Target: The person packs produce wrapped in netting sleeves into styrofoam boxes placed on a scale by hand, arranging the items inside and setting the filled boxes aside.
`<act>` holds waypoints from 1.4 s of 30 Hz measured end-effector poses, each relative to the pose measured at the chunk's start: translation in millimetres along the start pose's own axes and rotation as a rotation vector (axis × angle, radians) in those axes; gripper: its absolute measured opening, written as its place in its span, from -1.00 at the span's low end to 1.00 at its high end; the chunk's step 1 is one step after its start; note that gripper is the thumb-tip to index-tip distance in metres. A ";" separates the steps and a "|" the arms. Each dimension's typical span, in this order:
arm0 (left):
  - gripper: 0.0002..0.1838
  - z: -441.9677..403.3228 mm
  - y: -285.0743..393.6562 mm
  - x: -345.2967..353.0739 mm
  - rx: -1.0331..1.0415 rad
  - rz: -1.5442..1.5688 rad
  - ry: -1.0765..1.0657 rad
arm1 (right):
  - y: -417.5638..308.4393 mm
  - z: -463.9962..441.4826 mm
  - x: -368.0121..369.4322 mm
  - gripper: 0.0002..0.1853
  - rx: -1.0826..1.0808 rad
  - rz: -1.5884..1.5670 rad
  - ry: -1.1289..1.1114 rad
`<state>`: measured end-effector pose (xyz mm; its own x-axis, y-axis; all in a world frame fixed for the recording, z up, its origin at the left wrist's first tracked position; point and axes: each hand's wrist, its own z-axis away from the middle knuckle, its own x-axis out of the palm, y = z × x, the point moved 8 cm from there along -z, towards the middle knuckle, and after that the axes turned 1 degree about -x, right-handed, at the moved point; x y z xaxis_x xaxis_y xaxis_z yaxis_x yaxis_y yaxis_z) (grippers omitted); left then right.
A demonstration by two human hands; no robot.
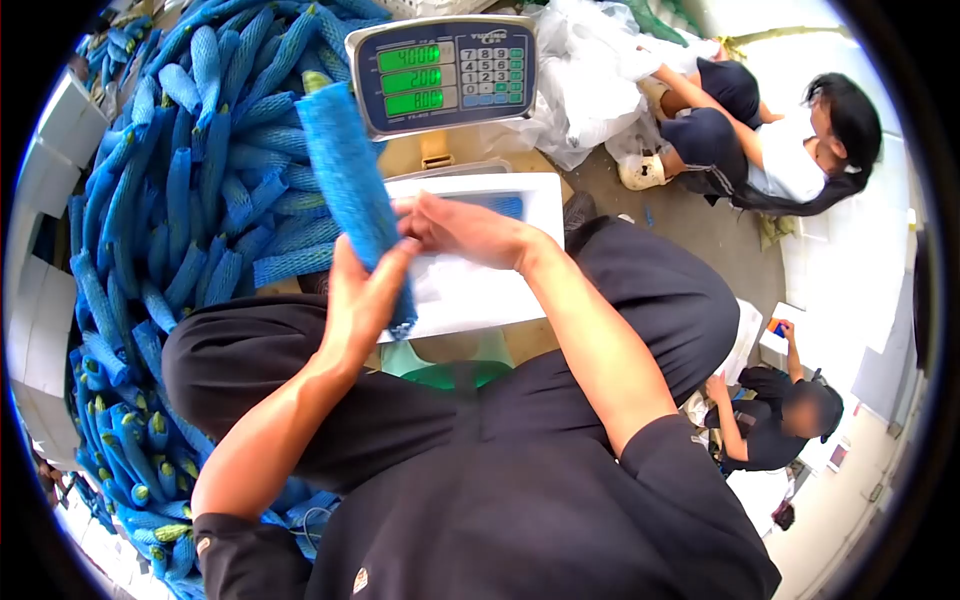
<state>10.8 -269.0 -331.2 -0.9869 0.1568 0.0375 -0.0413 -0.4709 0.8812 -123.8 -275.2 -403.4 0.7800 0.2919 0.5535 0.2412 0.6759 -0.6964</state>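
Observation:
My left hand is closed around the lower part of a long vegetable in a blue net sleeve. The sleeved vegetable stands tilted, its greenish tip showing at the top. Close against its right side is my right hand, fingers curled together and somewhat blurred; what they hold, if anything, cannot be made out. Below both hands lies a white foam box, with something blue and netted inside at its far end. Behind the box, a scale display shows green digits.
A large heap of blue-sleeved vegetables fills the left side. White foam boxes line the far left. Clear plastic bags lie at upper right, beside a seated person. Another person sits at lower right.

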 end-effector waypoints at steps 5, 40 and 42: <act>-0.32 40.8 83.0 -9.6 0.359 -0.933 -0.474 | -59.6 28.8 19.5 -0.31 -0.031 0.547 0.157; -0.60 -0.2 68.6 -299.5 0.362 -1.188 -0.011 | 8.6 -0.9 42.8 -0.46 0.175 1.037 0.236; -0.54 5.1 112.5 -281.4 0.356 -1.067 0.009 | -33.5 -10.1 92.1 -0.16 -0.140 0.677 0.117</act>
<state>284.7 -361.7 -240.2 -0.4739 0.3245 -0.8186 -0.8203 0.1752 0.5444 -54.3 -277.8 -333.7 0.8402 0.5378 -0.0703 -0.2539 0.2755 -0.9272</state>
